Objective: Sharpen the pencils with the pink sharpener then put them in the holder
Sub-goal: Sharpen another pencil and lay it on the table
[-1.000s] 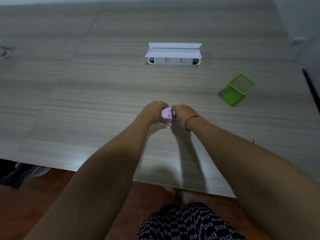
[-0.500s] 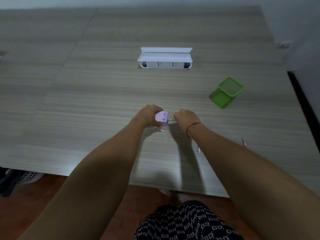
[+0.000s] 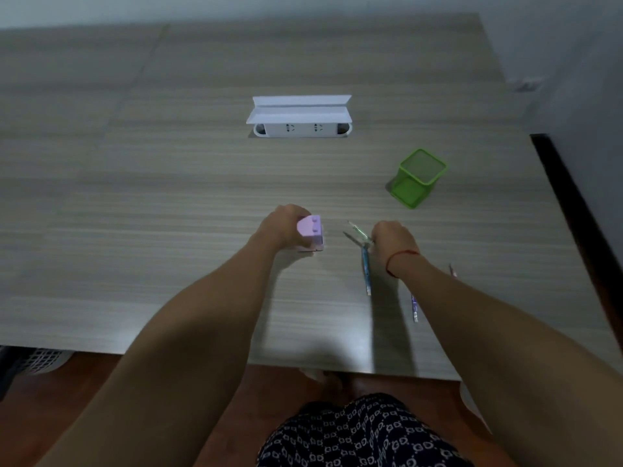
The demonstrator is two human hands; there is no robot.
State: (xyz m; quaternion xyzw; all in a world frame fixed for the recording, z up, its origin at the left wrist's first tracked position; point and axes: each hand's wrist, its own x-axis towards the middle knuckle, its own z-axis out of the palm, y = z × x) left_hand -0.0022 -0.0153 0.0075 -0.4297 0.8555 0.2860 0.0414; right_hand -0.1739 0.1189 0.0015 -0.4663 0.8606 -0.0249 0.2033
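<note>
Toward the table's (image 3: 168, 203) near edge, gripping a boxy pink sharpener (image 3: 312, 230) with curled left hand (image 3: 283, 227) fingers. Just right of it, pinching a slim green pencil (image 3: 360, 232) in the right hand (image 3: 394, 239), pointed tip angled far-left, apart from the sharpener. Nearer the right edge, green mesh holder (image 3: 419, 178), upright.

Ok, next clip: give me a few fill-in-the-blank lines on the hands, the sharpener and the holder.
1. The sharpener gripped by the left hand is ____ in colour.
2. The right hand holds a ____.
3. The green holder stands nearer the ____ hand.
4. ____ pencils stand in the green holder.

Missing words: pink; pencil; right; no.
</note>
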